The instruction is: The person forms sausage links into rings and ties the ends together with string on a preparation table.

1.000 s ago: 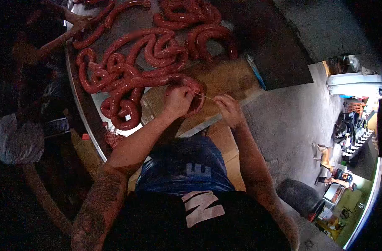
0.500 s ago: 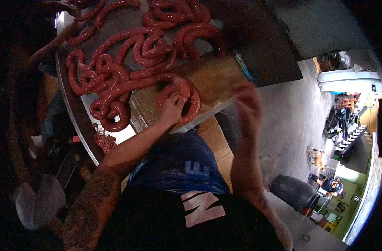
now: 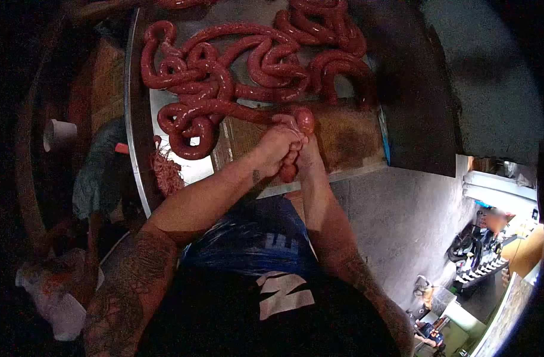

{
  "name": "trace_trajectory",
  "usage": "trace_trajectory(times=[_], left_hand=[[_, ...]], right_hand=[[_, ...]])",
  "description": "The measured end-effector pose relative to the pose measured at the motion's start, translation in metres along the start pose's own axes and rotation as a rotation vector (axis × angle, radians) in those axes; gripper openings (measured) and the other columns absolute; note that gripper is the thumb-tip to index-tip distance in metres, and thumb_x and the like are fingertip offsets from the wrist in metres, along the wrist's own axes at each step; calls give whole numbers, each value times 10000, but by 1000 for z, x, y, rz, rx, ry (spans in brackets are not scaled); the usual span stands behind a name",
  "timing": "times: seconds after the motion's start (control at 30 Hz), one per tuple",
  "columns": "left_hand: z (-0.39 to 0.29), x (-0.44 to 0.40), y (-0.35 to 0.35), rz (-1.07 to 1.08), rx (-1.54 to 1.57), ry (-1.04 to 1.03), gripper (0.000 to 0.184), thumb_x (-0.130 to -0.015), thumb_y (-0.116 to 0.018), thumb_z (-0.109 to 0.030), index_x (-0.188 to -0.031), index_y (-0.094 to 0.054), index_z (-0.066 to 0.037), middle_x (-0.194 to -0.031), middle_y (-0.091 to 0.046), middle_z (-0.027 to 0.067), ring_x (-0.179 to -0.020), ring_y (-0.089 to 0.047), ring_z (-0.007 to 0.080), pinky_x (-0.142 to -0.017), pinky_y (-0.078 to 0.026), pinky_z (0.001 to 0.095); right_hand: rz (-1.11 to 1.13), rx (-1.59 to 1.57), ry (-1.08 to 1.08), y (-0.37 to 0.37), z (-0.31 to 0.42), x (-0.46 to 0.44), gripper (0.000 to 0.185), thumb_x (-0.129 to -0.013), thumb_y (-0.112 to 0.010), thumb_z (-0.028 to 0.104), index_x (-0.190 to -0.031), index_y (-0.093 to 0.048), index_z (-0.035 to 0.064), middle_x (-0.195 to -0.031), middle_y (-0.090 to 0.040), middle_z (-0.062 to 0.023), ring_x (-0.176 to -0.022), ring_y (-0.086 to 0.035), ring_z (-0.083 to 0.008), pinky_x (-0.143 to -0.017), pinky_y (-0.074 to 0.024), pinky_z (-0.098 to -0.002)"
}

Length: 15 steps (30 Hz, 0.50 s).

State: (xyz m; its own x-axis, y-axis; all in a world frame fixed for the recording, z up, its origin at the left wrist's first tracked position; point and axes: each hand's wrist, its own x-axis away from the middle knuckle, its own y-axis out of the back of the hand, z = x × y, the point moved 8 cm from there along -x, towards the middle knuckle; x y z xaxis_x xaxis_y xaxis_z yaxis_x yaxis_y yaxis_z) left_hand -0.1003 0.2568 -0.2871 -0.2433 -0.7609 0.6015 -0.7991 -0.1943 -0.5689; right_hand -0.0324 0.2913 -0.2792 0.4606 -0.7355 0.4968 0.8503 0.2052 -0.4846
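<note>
My left hand (image 3: 278,146) is closed around a long red sausage (image 3: 242,113) that runs in from the left over a wooden board (image 3: 349,140). Pressed against it, my right hand (image 3: 309,156) is also closed on the sausage. A rounded bulge of it sticks out above my fists, and a short knobbly end hangs below them. The fingers partly hide the gripped stretch. Behind the board, more sausage coils (image 3: 266,62) lie looped on the metal table (image 3: 133,107). A tangle of pinkish string (image 3: 166,171) sits at the table's left side.
A blue item (image 3: 385,135) lies along the board's right edge. Dark and grey surfaces stand at the upper right. To the left are a white cup (image 3: 60,135) and a dim red object (image 3: 122,147). People (image 3: 430,334) are far off at the lower right.
My right hand, blurred and off to the right before, has come in beside my left hand and closed on the sausage. The sausage's near loop is now gathered in my fists. The view has shifted.
</note>
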Motion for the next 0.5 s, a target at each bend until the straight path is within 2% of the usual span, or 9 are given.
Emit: trace_trajectory(times=[0.03,0.1,0.17,0.2,0.27,0.33,0.4,0.47,0.5], left_hand=[[-4,3,-1,28,126,45,195,-910,-525,-191,-814,-645,-70,-685,-523,2,-595,-443,86,-512,-340,252],[-5,-6,6,36,4,19,225,-923,-511,-212,-831,-636,-49,-705,-542,17,-618,-478,131,-551,-399,297],[-21,-18,8,-113,-650,-436,241,-904,-506,-194,-816,-620,-1,-691,-579,64,-646,-556,212,-595,-448,356],[-28,-10,-8,-103,-1087,-456,232,-897,-506,-189,-862,-634,1,-807,-636,162,-780,-609,320,-705,-469,406],[-18,-11,-13,-63,-1217,-524,241,-913,-510,-214,-883,-622,-3,-802,-622,150,-778,-599,286,-714,-465,392],[-7,-20,-1,-31,-1350,-614,252,-929,-513,-238,-904,-609,-6,-797,-607,138,-776,-589,251,-723,-460,378],[25,-44,24,144,-972,-426,248,-920,-511,-230,-949,-620,-9,-914,-623,200,-869,-602,340,-788,-466,410],[-4,-8,-19,-76,-1458,-605,292,-910,-531,-258,-1016,-620,-1,-1037,-621,219,-963,-584,390,-844,-463,429],[0,-17,-10,-131,-1449,-574,309,-905,-542,-271,-1046,-619,-7,-1057,-621,215,-982,-584,384,-865,-458,424]], right_hand=[[24,-32,-80,-9,4,4,203,-905,-516,148,-1015,-609,6,-905,-622,-80,-843,-589,-141,-791,-479,-290],[-168,910,164,26,24,9,187,-917,-503,151,-976,-602,3,-882,-611,-63,-818,-561,-134,-761,-456,-271],[-159,963,503,52,46,60,158,-901,-518,130,-941,-598,-1,-874,-608,-74,-809,-555,-158,-749,-449,-277],[-155,1075,655,64,59,92,142,-889,-532,117,-923,-600,-4,-872,-609,-85,-814,-568,-174,-758,-457,-288],[-194,1247,548,106,70,147,142,-881,-516,94,-914,-612,-5,-881,-611,-104,-838,-593,-215,-781,-471,-314],[-500,1260,375,231,77,197,159,-872,-495,77,-919,-624,-3,-890,-615,-117,-861,-605,-239,-782,-485,-333],[-676,918,351,367,46,247,145,-884,-528,117,-914,-624,13,-904,-616,-93,-863,-598,-191,-746,-492,-323],[-633,1078,234,350,30,246,167,-894,-538,149,-980,-630,39,-966,-625,-63,-869,-587,-164,-744,-488,-301],[-654,1039,177,364,22,247,187,-894,-541,167,-1004,-632,47,-980,-628,-60,-867,-586,-163,-743,-489,-299]])
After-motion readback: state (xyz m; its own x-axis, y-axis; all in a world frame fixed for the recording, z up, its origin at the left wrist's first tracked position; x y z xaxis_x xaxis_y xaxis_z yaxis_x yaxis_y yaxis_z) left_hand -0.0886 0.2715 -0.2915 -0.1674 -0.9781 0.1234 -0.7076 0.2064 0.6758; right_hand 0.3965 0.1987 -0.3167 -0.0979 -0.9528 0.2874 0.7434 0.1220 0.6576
